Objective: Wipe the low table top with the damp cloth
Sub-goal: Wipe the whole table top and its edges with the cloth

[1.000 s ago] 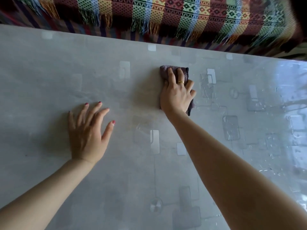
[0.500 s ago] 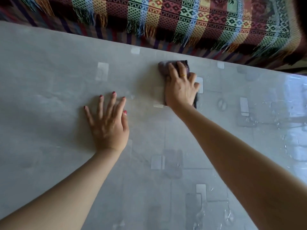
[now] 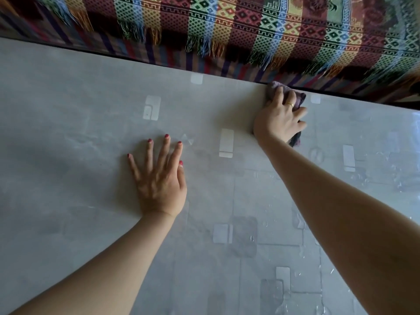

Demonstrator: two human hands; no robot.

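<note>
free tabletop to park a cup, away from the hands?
Bare: the table left of the left hand, and the near strip between the forearms. Crowded: the far edge, where the right hand presses the cloth by the fringed blanket.

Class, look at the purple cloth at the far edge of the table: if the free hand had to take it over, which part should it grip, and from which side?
Probably the near corner of the cloth, which sticks out below the right hand. The left hand lies flat on the table top, so it would come across from the left and pinch there; the rest is pinned under the right palm and fingers.
</note>
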